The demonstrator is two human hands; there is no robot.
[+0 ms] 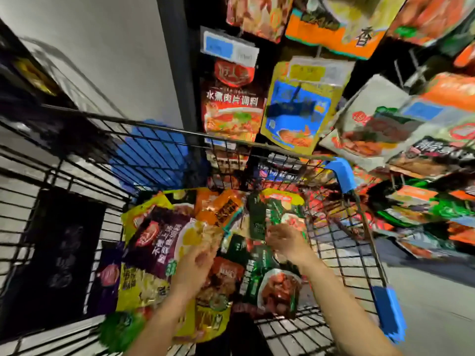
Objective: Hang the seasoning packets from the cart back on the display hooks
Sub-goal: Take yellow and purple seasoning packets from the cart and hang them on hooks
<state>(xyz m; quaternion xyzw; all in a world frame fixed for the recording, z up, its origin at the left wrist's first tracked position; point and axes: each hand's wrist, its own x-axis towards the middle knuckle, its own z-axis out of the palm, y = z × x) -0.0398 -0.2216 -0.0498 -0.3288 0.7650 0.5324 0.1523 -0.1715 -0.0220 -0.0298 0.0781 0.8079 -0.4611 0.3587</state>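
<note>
Two hands work inside our cart (164, 129), a black wire basket with blue corner caps (343, 176), parked against the display. Going left to right:

1. Cart floor, left side. A purple packet (154, 242) lies on top of a yellow packet (140, 286). A green item (120, 327) shows at the near edge, too blurred to identify.

2. Our left hand (194, 265) reaches into the middle of the pile. Its fingers curl down onto the packets where the purple packet meets an orange packet (221, 209). Motion blur hides the fingertips, so we cannot tell whether they pinch a packet or only rest on one.

3. Centre of the pile. A brown packet (221, 276) lies just right of the left hand, with a dark green packet (272, 286) beside it.

4. Our right hand (285, 240) sits farther in, palm down, fingers bent onto an upright dark green packet (258, 222). The grip is blurred; we cannot tell whether the packet is held or only touched.

5. Display, above the far rim. A red packet (232, 98) hangs on the left under a blue price tag (228, 48); a blue-and-yellow packet (298, 109) hangs next to it. More packets hang to the right, blurred.

All loose seasoning packets lie in the cart.
</note>
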